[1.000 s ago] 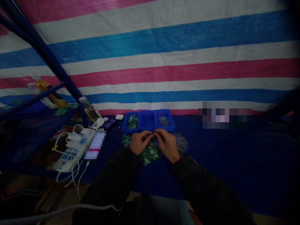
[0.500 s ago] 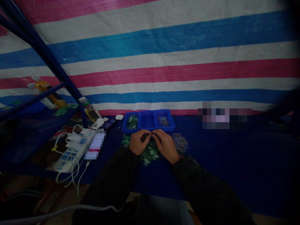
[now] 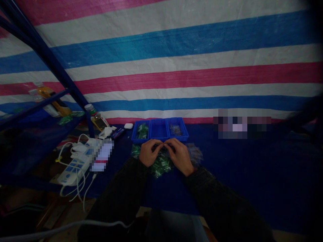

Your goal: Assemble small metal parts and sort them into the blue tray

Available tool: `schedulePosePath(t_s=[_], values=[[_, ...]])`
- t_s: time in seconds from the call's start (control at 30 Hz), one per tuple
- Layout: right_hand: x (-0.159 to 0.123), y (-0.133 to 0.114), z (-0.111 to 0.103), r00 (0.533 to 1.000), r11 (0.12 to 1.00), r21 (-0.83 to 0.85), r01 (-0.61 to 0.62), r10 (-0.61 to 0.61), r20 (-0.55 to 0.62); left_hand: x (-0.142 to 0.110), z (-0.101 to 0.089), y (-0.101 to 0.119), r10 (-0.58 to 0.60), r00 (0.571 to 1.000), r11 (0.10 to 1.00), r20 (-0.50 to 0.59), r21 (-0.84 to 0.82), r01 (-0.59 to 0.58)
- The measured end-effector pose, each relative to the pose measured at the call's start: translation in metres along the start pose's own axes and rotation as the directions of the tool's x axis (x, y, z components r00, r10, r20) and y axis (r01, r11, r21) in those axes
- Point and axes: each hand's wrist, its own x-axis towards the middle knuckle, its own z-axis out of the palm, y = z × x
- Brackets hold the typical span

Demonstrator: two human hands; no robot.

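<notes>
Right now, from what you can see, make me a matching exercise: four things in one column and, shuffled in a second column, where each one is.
Things:
1. White power strip
2. Pile of green packets
3. Plastic bottle
4. Small clear packets

Places:
A. In the rightmost blue bin
B. Beside the blue shelf post
C. Under the left hand and right hand
D. Trailing white cables

Right pairs: 1-D, 2-C, 3-B, 4-A.
</notes>
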Motion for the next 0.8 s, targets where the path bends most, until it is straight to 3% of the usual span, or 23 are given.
schedulePosePath(t_s=[0.27,0.53,0.8], values=[[0.0003,-0.005,-0.0012,1.0,0.999,0.048,0.024,-0.023,-0.013,0.0006,-0.0022,0.0004,0.0,0.999,1.0,0.045,-0.016,0.001],[-0.0011,-0.0036,0.0004,1.0,1.0,-0.031,0.004,-0.003,0.023,0.0009,-0.0054,0.0041,0.025,0.994,1.0,0.103,-0.005,-0.024],[-0.0012,-0.0045,-0.0004,0.999,0.999,0.014,0.044,-0.043,-0.03,0.0003,-0.0049,0.0042,0.013,0.994,1.0,0.107,0.026,-0.015]])
